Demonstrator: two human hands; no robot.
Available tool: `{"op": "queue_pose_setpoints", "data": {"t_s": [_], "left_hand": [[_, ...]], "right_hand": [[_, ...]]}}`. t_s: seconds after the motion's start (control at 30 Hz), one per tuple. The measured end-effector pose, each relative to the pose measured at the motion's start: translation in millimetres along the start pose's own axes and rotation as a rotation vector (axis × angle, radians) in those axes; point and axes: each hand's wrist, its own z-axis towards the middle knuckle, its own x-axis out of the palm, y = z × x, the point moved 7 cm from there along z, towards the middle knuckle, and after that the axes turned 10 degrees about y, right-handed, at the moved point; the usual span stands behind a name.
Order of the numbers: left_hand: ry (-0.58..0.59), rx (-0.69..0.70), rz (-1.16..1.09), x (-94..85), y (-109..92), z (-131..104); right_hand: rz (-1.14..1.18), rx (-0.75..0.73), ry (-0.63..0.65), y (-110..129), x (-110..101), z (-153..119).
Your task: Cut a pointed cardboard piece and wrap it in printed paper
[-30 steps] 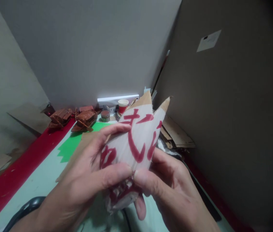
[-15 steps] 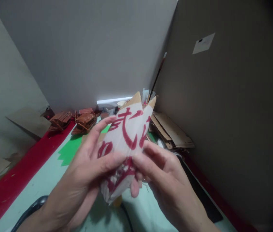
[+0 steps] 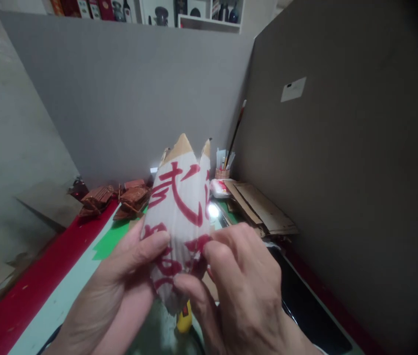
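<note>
A folded piece of cardboard (image 3: 185, 212), white with large red brush-style characters, stands upright in front of me. Its torn-looking top ends in brown points. My left hand (image 3: 123, 276) wraps its left side, the thumb lying across the front face. With bent fingers and thumb, my right hand (image 3: 238, 276) grips the lower right edge, where the surface is creased. Just below the cardboard's bottom end, a yellow tool (image 3: 184, 318) lies on the table, partly hidden, with a dark cord close by.
Reddish-brown layered model pieces (image 3: 133, 197) sit at the back left, near green sheet material (image 3: 111, 241). Flattened cardboard (image 3: 264, 204) is stacked at the right. A pen holder (image 3: 223, 172) stands by the corner, and a black flat panel (image 3: 305, 301) lies right. Grey partitions (image 3: 150, 98) enclose the table.
The cardboard has turned more upright and shifted left. My right hand has curled its fingers and moved its thumb to the lower edge. The view has tilted up, showing shelves.
</note>
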Motion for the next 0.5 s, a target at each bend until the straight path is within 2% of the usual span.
{"op": "queue_pose_setpoints", "data": {"t_s": [0.1,0.2,0.37,0.5], "left_hand": [[-0.005,-0.009,-0.044,-3.0,5.1,-0.5],[-0.017,-0.035,-0.058,-4.7,9.9,-1.7],[0.065,-0.044,-0.025,8.3,13.3,-0.9],[-0.003,0.026,0.043,7.4,14.2,-2.4]], "right_hand": [[-0.095,-0.088,0.077,4.4,1.1,7.3],[-0.043,-0.121,0.096,2.7,-4.9,11.8],[0.02,-0.182,0.095,0.7,-9.2,11.4],[-0.083,-0.252,0.072,0.9,-5.5,5.9]]}}
